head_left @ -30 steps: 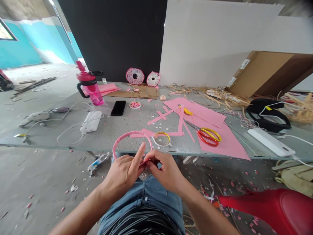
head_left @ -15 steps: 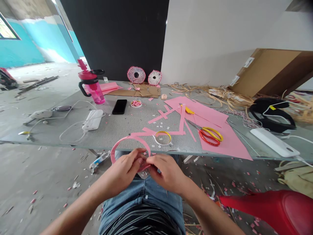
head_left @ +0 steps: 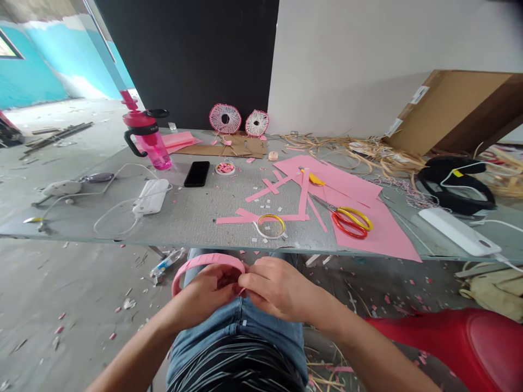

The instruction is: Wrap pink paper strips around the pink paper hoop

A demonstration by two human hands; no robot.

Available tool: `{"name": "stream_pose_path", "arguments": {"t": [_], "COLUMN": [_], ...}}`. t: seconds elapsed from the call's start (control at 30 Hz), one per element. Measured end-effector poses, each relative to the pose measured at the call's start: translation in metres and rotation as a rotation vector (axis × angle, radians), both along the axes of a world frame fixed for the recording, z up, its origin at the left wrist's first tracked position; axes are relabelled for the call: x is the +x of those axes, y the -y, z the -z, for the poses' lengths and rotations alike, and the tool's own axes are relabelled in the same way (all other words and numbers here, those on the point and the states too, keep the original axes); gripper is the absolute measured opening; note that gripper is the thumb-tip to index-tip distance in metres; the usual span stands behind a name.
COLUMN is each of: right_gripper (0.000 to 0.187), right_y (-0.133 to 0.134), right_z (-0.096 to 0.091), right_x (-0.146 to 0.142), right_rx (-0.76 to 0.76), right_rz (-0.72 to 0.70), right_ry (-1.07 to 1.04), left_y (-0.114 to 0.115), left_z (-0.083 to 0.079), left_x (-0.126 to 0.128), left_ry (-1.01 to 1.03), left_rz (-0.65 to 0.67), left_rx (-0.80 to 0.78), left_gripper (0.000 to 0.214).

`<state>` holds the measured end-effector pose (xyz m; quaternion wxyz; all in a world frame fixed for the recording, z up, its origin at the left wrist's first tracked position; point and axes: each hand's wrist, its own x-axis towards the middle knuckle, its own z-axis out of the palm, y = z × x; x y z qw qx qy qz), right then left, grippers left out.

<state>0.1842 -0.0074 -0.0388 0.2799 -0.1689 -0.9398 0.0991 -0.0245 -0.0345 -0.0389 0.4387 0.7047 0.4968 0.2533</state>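
Pink ring (head_left: pixel 210 258): located lower centre of the frame, in front of the table edge (head_left: pixel 196 243) and above the jeans (head_left: pixel 245 317). Exposed arc lies to the upper left of both hands; seen obliquely, its longer span runs left to right across the frame. Left hand (head_left: pixel 203 295) is nearer the bulk of the ring, crossing its near side, fingers curled and grasping it. Right hand (head_left: pixel 281 287) meets the ring only at its right end, fingers closed there; whether they also pinch a loose strip is hidden. Condition: band flat and fairly broad, pale pink, faint slanting lines consistent with wrapping, in my judgement. Near side obscured by the hands; a pink sliver shows between them.
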Motion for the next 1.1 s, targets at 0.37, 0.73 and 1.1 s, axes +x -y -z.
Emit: {"name": "stream_pose_path", "arguments": {"t": [0.37, 0.73, 1.1], "right_gripper": [0.027, 0.008, 0.017], "right_y": [0.017, 0.02, 0.019], "right_z": [0.01, 0.011, 0.017], "right_x": [-0.013, -0.032, -0.031], "right_rx": [-0.523, -0.385, -0.379], "right_rz": [0.399, 0.537, 0.563], "right_ry": [-0.465, -0.328, -0.286], "left_y": [-0.006, -0.002, -0.001], "left_z": [0.001, 0.008, 0.022], "left_x": [0.008, 0.015, 0.016], "left_ry": [0.078, 0.191, 0.201], "left_rz": [-0.098, -0.167, -0.303], "left_rx": [0.139, 0.05, -0.01], "left_gripper": [0.019, 0.021, 0.026]}}
